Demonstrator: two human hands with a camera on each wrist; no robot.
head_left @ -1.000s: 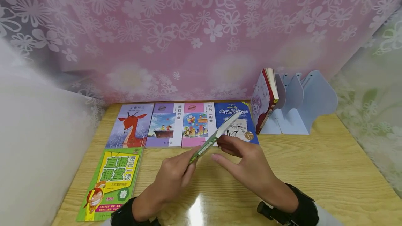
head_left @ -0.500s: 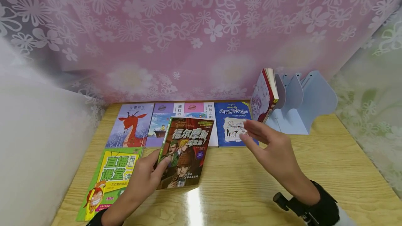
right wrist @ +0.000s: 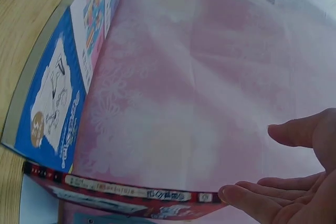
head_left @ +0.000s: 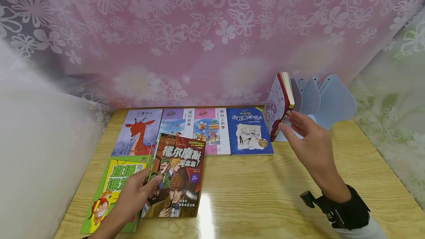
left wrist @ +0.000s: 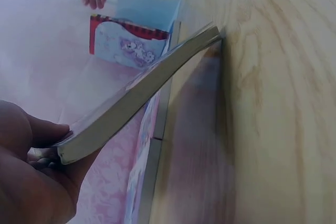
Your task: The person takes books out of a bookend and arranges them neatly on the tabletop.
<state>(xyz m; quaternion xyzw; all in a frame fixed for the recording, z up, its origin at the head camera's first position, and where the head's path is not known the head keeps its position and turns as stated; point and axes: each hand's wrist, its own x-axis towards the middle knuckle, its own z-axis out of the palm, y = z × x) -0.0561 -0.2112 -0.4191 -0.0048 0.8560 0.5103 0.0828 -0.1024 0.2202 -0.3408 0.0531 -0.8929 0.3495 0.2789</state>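
My left hand grips a paperback with a detective on its dark cover by its left edge, thumb on the front. In the left wrist view this paperback slants over the table, its far edge at or just above the wood. My right hand is beside an upright red-spined book, fingers extended and thumb apart. In the right wrist view a fingertip overlaps the end of the red spine; I cannot tell whether it touches.
A pale blue bookend rack stands right of the upright book. Along the back lie a deer-cover book, a purple book, a pink book and a blue book. A green book lies front left, partly covered by the left arm.
The paperback, edge-on between both hands earlier, has turned cover-up and moved left and nearer in my left hand. My right hand has left it and moved right to the red-spined book.
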